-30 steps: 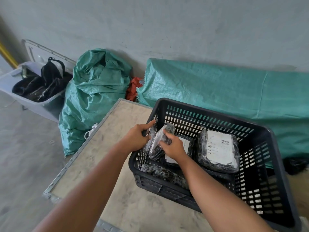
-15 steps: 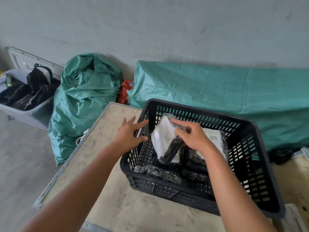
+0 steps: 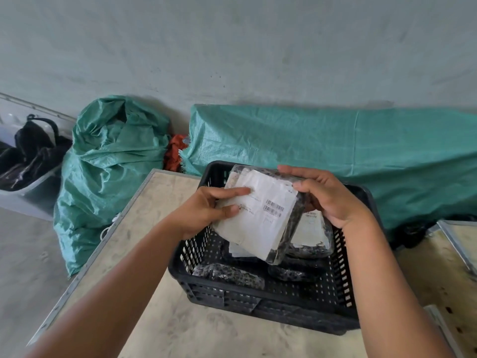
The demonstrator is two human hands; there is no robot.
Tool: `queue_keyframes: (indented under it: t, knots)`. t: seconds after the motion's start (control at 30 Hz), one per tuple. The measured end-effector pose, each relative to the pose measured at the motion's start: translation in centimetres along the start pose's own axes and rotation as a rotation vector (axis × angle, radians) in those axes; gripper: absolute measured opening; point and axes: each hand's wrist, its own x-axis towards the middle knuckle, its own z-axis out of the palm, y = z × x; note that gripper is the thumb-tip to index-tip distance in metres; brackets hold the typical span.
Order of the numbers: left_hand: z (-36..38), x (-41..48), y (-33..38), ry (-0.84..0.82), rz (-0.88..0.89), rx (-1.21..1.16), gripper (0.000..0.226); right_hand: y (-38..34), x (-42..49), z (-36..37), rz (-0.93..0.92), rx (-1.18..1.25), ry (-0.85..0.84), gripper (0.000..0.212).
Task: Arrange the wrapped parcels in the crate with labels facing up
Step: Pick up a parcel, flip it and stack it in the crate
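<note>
A black slotted plastic crate (image 3: 258, 303) stands on a pale table. Both my hands hold one wrapped parcel (image 3: 260, 223) above the crate, tilted, its white label with a barcode facing me. My left hand (image 3: 204, 210) grips its left edge, thumb on the label. My right hand (image 3: 327, 195) grips its top right corner. Inside the crate, another parcel (image 3: 312, 236) lies at the right with its white label up. Two dark wrapped parcels lie near the front wall, one at the left (image 3: 227, 275) and one at the right (image 3: 291, 273), with no label showing.
The table (image 3: 144, 228) has a metal rim and its left edge drops to the floor. A stuffed green sack (image 3: 108, 166) and a long green-covered bundle (image 3: 361, 151) lie behind. A grey bin (image 3: 28, 195) with black bags stands far left. Another board (image 3: 454, 264) sits right.
My right hand lifted the parcel out of the crate and turned its label toward me. My left hand left the crate's rim and took hold of the parcel's left edge.
</note>
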Motion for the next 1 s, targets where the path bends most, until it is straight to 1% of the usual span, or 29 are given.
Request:
queue_keyframes:
  t: [0.03, 0.07, 0.13, 0.17, 0.23, 0.3, 0.37, 0.47, 0.53, 0.63, 0.7, 0.77, 0.9, 1.0]
  knots:
    - [-0.1, 0.2, -0.3, 0.021, -0.002, -0.043, 0.042, 0.1, 0.1, 0.0, -0.013, 0.011, 0.041, 0.038]
    - [-0.2, 0.6, -0.6, 0.049, -0.006, -0.088, 0.044, 0.4, 0.2, 0.1, -0.017, 0.033, 0.081, 0.045]
    - [-0.5, 1.4, -1.3, 0.125, -0.019, -0.173, 0.047, 1.5, 0.4, 0.3, -0.009, 0.056, 0.148, 0.065]
    - [-0.6, 1.9, -1.7, 0.172, -0.031, -0.204, 0.048, 2.2, 0.4, 0.6, 0.002, 0.02, 0.172, 0.075]
    - [-0.8, 3.0, -2.7, 0.261, -0.079, -0.229, 0.048, 3.8, 0.6, 1.6, 0.049, -0.14, 0.189, 0.091]
    - [-1.0, 4.0, -4.4, 0.315, -0.156, -0.209, 0.046, 5.8, 1.0, 3.1, 0.128, -0.261, 0.146, 0.099]
    - [-1.1, 4.9, -6.5, 0.348, -0.24, -0.089, 0.044, 8.6, 1.8, 4.5, 0.225, -0.311, 0.125, 0.107]
    - [-0.7, 6.4, -9.2, 0.364, -0.354, 0.255, 0.045, 12.2, 3.2, 5.8, 0.343, -0.346, 0.169, 0.111]
    - [-0.1, 7.3, -10.7, 0.351, -0.393, 0.429, 0.046, 13.2, 3.8, 6.2, 0.396, -0.363, 0.152, 0.105]
    - [0.1, 8.1, -12.9, 0.279, -0.411, 0.562, 0.054, 14.2, 4.5, 6.5, 0.441, -0.435, 0.135, 0.101]
    - [-0.4, 8.1, -14.5, 0.164, -0.443, 0.632, 0.069, 15.1, 5.1, 6.8, 0.463, -0.494, 0.124, 0.102]
    - [-0.8, 7.7, -15.3, 0.072, -0.478, 0.655, 0.083, 15.6, 5.4, 7.4, 0.5, -0.549, 0.112, 0.102]
    - [-1.5, 7.2, -16.3, -0.028, -0.599, 0.718, 0.108, 16.4, 5.7, 8.0, 0.589, -0.628, 0.067, 0.101]
    - [-1.8, 7.1, -17.3, -0.121, -0.638, 0.782, 0.13, 17.0, 6.2, 8.1, 0.655, -0.642, 0.022, 0.1]
